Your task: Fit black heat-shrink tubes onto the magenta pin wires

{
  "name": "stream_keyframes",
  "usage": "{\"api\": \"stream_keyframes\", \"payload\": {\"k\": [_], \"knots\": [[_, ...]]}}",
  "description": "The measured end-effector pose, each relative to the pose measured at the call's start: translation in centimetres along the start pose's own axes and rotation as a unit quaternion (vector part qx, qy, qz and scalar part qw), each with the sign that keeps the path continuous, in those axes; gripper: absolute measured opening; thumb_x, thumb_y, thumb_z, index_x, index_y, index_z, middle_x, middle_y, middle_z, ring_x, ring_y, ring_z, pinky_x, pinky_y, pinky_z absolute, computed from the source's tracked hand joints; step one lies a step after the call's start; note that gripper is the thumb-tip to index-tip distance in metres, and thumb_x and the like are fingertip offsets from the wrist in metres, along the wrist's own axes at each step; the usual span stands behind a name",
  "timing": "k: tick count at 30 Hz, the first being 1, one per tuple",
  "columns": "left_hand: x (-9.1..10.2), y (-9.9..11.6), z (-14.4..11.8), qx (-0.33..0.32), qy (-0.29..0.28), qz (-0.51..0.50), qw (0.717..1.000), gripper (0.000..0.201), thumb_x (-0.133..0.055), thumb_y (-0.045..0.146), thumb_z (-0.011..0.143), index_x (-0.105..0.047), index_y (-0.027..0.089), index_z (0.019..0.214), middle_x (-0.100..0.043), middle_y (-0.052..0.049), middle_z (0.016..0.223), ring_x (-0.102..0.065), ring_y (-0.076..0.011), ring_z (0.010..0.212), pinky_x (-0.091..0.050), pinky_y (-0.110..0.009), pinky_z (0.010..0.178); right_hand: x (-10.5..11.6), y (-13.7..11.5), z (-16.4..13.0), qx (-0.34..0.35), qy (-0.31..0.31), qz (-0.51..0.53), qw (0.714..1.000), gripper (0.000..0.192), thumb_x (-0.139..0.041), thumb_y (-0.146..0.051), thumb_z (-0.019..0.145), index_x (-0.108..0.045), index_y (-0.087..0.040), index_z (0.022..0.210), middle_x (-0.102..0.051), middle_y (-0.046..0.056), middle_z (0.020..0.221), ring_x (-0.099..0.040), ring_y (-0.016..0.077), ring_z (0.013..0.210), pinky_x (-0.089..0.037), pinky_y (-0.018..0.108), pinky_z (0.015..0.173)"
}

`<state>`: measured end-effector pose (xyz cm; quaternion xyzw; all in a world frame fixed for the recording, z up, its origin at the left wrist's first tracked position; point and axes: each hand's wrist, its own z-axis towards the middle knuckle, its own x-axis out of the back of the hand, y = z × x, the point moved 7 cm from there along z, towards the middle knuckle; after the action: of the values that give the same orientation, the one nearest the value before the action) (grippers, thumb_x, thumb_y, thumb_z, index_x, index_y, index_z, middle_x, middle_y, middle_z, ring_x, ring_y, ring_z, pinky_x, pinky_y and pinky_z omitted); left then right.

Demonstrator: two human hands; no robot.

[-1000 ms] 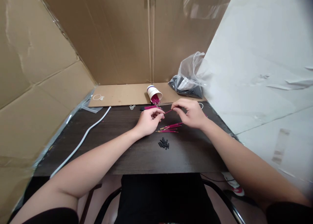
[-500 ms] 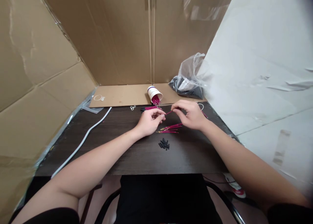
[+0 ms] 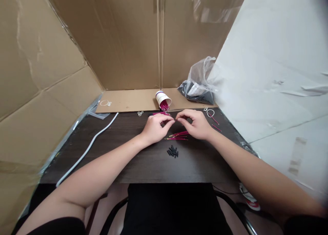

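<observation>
My left hand (image 3: 155,127) and my right hand (image 3: 196,124) meet fingertip to fingertip over the dark table (image 3: 123,153), both pinched on one thin magenta wire that is almost hidden between them. Just below the hands lies a small bundle of magenta wires (image 3: 178,136) with gold tips. A little heap of short black tubes (image 3: 173,151) sits nearer to me. Behind the hands a tipped paper cup (image 3: 162,98) spills more magenta wires (image 3: 164,107) onto the table.
A clear plastic bag (image 3: 198,84) with black parts lies at the back right. A white cable (image 3: 89,144) runs along the left. Small white rings (image 3: 104,102) lie on a cardboard sheet (image 3: 128,100). Cardboard walls stand left and behind, a white panel on the right.
My two hands have drawn together, so the stretch of magenta wire once showing between them is now covered. The view has shifted slightly.
</observation>
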<state>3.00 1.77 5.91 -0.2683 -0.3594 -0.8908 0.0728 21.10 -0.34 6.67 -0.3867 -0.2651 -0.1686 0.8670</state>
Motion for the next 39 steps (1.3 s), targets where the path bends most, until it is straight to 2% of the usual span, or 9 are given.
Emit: {"api": "stream_keyframes", "payload": {"k": [3, 7, 13, 19, 26, 29, 32, 35, 39], "knots": [[0.4, -0.6, 0.5, -0.001, -0.020, 0.035, 0.999, 0.010, -0.077, 0.023, 0.103, -0.086, 0.020, 0.099, -0.086, -0.007, 0.103, -0.080, -0.0229, 0.092, -0.063, -0.040, 0.091, -0.2, 1.1, -0.2, -0.031, -0.003, -0.002, 1.000, 0.014, -0.066, -0.028, 0.107, -0.074, -0.023, 0.116, -0.081, 0.007, 0.106, -0.073, 0.0236, 0.089, -0.057, 0.041, 0.084], [1.9, -2.5, 1.8, 0.046, -0.039, 0.119, 0.991, 0.012, -0.074, 0.024, 0.103, -0.084, 0.019, 0.098, -0.085, -0.009, 0.102, -0.078, -0.0255, 0.092, -0.061, -0.044, 0.093, 0.7, 3.3, -0.4, -0.087, 0.023, -0.074, 0.993, 0.051, -0.075, -0.030, 0.097, -0.059, -0.022, 0.145, -0.073, 0.015, 0.134, -0.071, 0.0297, 0.102, -0.058, 0.049, 0.092], [2.4, -5.3, 2.4, 0.082, -0.099, 0.221, 0.967, 0.013, -0.069, 0.020, 0.099, -0.077, 0.018, 0.088, -0.081, -0.011, 0.096, -0.070, -0.0275, 0.090, -0.057, -0.046, 0.092, -0.4, 2.3, -0.4, -0.009, -0.132, -0.101, 0.986, 0.009, -0.074, -0.020, 0.097, -0.065, -0.022, 0.098, -0.070, 0.009, 0.101, -0.064, 0.0288, 0.101, -0.052, 0.046, 0.094], [2.0, -5.7, 2.1, 0.047, -0.108, 0.207, 0.971, 0.011, -0.071, 0.019, 0.096, -0.074, 0.019, 0.085, -0.080, -0.013, 0.104, -0.066, -0.0320, 0.102, -0.055, -0.050, 0.099, -1.8, 1.9, -1.2, -0.012, -0.249, -0.082, 0.965, 0.009, -0.071, -0.013, 0.098, -0.070, -0.021, 0.094, -0.070, 0.010, 0.101, -0.061, 0.0289, 0.102, -0.051, 0.044, 0.092], [1.5, -1.7, 1.4, 0.011, -0.071, 0.144, 0.987, 0.008, -0.071, 0.021, 0.097, -0.073, 0.019, 0.089, -0.077, -0.009, 0.094, -0.067, -0.0264, 0.090, -0.055, -0.044, 0.090, -2.4, 1.9, -1.4, -0.012, -0.266, -0.077, 0.961, 0.017, -0.064, -0.007, 0.099, -0.069, -0.020, 0.090, -0.069, 0.011, 0.098, -0.058, 0.0283, 0.097, -0.049, 0.043, 0.089], [-1.0, 1.3, -0.3, -0.046, -0.211, 0.038, 0.976, 0.014, -0.076, 0.029, 0.098, -0.072, 0.019, 0.089, -0.073, -0.005, 0.084, -0.066, -0.0210, 0.077, -0.053, -0.036, 0.076, -2.5, 2.2, -1.6, -0.010, -0.265, -0.110, 0.958, 0.016, -0.062, -0.012, 0.102, -0.066, -0.021, 0.090, -0.066, 0.012, 0.099, -0.056, 0.0295, 0.098, -0.048, 0.045, 0.091], [-2.6, 3.2, -2.1, -0.079, -0.310, -0.021, 0.947, 0.030, -0.087, 0.046, 0.095, -0.080, 0.019, 0.107, -0.078, -0.009, 0.103, -0.073, -0.0233, 0.086, -0.057, -0.036, 0.080, -2.6, 2.9, -1.7, -0.015, -0.256, -0.144, 0.956, 0.017, -0.056, -0.018, 0.107, -0.061, -0.021, 0.091, -0.065, 0.013, 0.102, -0.055, 0.0301, 0.098, -0.048, 0.047, 0.093], [-3.3, 3.7, -3.0, -0.093, -0.349, -0.022, 0.932, 0.038, -0.092, 0.050, 0.091, -0.086, 0.024, 0.118, -0.079, -0.010, 0.116, -0.076, -0.0261, 0.095, -0.058, -0.036, 0.085, -2.2, 3.4, -1.4, -0.021, -0.212, -0.149, 0.966, 0.013, -0.053, -0.017, 0.107, -0.056, -0.022, 0.095, -0.066, 0.013, 0.105, -0.056, 0.0298, 0.098, -0.049, 0.047, 0.093], [-3.7, 3.5, -3.3, -0.093, -0.357, -0.036, 0.929, 0.013, -0.081, 0.034, 0.100, -0.090, 0.027, 0.107, -0.080, -0.008, 0.108, -0.075, -0.0220, 0.087, -0.057, -0.034, 0.079, -1.7, 3.4, -0.9, -0.050, -0.153, -0.095, 0.982, 0.008, -0.052, -0.019, 0.109, -0.055, -0.023, 0.102, -0.068, 0.009, 0.097, -0.062, 0.0259, 0.089, -0.050, 0.040, 0.081]]}}
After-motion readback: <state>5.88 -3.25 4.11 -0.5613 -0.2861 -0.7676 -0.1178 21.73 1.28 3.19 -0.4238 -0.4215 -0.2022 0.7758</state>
